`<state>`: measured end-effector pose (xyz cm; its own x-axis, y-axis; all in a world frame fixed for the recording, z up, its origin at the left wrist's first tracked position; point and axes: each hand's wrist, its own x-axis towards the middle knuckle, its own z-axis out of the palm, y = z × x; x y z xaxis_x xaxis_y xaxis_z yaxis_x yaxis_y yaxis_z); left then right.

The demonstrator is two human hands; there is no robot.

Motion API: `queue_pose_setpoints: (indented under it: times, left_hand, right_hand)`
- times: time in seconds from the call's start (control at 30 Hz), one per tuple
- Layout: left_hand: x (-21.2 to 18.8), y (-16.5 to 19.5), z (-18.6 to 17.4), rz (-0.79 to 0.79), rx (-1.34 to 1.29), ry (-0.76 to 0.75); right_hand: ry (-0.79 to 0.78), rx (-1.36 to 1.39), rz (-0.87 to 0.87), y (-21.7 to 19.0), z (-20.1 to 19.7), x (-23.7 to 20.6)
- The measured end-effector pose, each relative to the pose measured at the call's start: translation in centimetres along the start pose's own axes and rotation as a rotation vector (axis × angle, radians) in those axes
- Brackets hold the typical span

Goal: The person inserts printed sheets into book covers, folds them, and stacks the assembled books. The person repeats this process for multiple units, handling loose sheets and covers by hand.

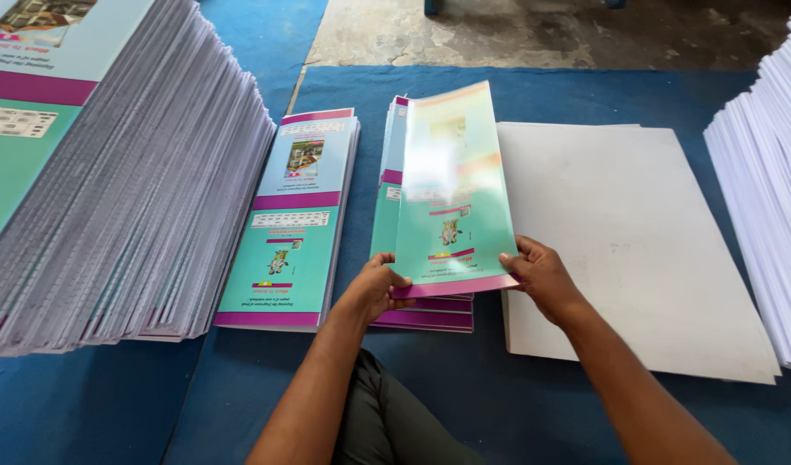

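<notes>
My left hand (374, 287) and my right hand (540, 277) grip the near corners of a glossy teal-and-pink booklet cover (454, 194), held tilted up over a short stack of the same covers (425, 314). The left hand pinches the near-left corner; the right hand pinches the near-right corner. To the left lies another stack of matching booklets (296, 220), flat on the blue mat (111, 405).
A tall leaning pile of bound booklets (128, 198) fills the left side. A large white board or sheet stack (636, 241) lies to the right, and a high stack of white paper (770, 181) stands at the far right. Bare concrete floor (533, 30) lies beyond the mat.
</notes>
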<state>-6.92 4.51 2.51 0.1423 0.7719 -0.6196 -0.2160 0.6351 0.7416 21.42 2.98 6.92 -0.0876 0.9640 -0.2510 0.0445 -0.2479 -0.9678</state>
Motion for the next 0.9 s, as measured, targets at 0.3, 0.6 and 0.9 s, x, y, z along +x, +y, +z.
queue_pose_setpoints:
  times: [0.3, 0.6, 0.9]
  left_hand:
    - [-1.6, -1.5, 4.8, 0.182, 0.169, -0.054]
    - [0.6, -5.0, 13.7, 0.260, 0.146, -0.148]
    - [3.2, -9.4, 22.3, 0.237, 0.167, -0.115]
  right_hand:
    - [0.069, -0.392, -0.003, -2.1, -5.1, -3.3]
    - [0.201, -0.408, 0.100, -2.5, -13.6, -6.1]
    - [0.245, -0.270, 0.223, 0.2, -22.1, -7.1]
